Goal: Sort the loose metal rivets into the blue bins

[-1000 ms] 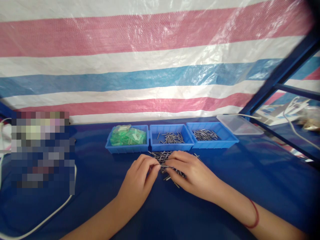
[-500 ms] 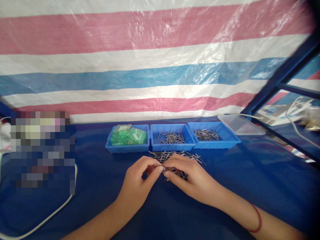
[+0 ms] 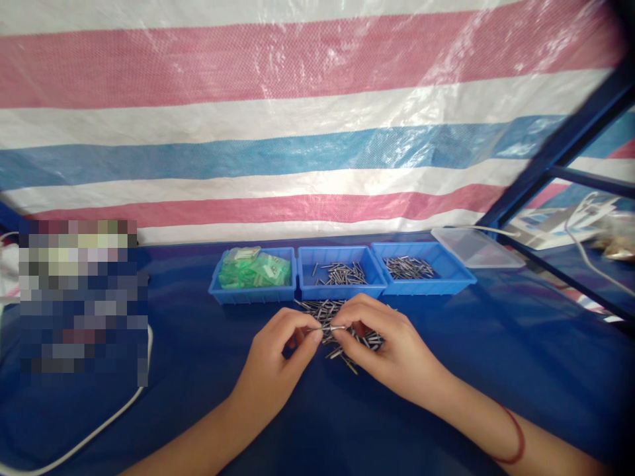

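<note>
A thin metal rod [image 3: 326, 328] spans the small space between my two hands, held roughly level. My left hand [image 3: 278, 344] pinches its left end between thumb and forefinger. On its right end, my right hand [image 3: 391, 344] closes the same way; a dark red cord circles that wrist. Below and behind the fingers lies a loose pile of similar rods [image 3: 317, 309], dark and silver, spread on the blue table. My right hand hides part of this pile. The rods are too small for me to tell their exact kind.
Behind the pile stand a blue bin [image 3: 253, 295] with green plastic packets, a middle bin [image 3: 342, 291] and a right bin [image 3: 456, 277], both holding metal rods. A clear lid [image 3: 479, 248] lies right, a white cable [image 3: 114, 418] left. Striped sheeting [image 3: 297, 152] hangs behind.
My right hand has drawn slightly right and its fingers have shifted, so the rod between my hands now shows. My left hand has hardly moved.
</note>
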### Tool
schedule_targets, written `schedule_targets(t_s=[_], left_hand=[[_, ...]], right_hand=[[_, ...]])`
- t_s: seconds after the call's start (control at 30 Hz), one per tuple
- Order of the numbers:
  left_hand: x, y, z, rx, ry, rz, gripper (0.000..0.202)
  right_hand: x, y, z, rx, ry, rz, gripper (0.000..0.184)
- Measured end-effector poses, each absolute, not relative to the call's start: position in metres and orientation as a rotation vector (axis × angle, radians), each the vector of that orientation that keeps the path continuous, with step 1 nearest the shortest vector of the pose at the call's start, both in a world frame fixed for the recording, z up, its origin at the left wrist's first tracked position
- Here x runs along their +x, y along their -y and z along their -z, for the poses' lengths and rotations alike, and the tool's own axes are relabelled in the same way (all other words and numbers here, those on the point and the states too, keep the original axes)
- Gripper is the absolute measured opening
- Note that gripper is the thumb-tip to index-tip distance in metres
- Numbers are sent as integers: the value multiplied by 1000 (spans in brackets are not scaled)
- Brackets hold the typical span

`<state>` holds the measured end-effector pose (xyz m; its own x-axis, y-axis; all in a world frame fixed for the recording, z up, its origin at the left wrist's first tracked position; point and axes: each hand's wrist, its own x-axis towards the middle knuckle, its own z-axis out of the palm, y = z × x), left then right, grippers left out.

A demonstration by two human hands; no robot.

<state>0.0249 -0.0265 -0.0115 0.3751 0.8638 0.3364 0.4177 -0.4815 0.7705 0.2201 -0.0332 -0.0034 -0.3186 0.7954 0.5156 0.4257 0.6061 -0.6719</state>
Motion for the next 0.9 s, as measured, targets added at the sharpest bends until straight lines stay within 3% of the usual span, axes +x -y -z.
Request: schedule_targets(t_s=[0.2,0.43,0.53,0.67,0.9], left_hand=[[25,23,15,2135,-1195,-890,13],[15,12,23,2432,-1316,-655,18],[14,11,25,2537,-1339,-543,20],[16,12,24,2578,-1333,-456,18],[17,11,22,2504,-1334,-537,18]], right_hand=[[225,32,-2,-979,1961,-422,8],[293,1,-13,-1501,1670,224,10],[320,-15,-5,-1678,1675,344,19],[325,-20,2,-1724,1723,329,27],[267,6,-8,-1297,1954,-69,13]])
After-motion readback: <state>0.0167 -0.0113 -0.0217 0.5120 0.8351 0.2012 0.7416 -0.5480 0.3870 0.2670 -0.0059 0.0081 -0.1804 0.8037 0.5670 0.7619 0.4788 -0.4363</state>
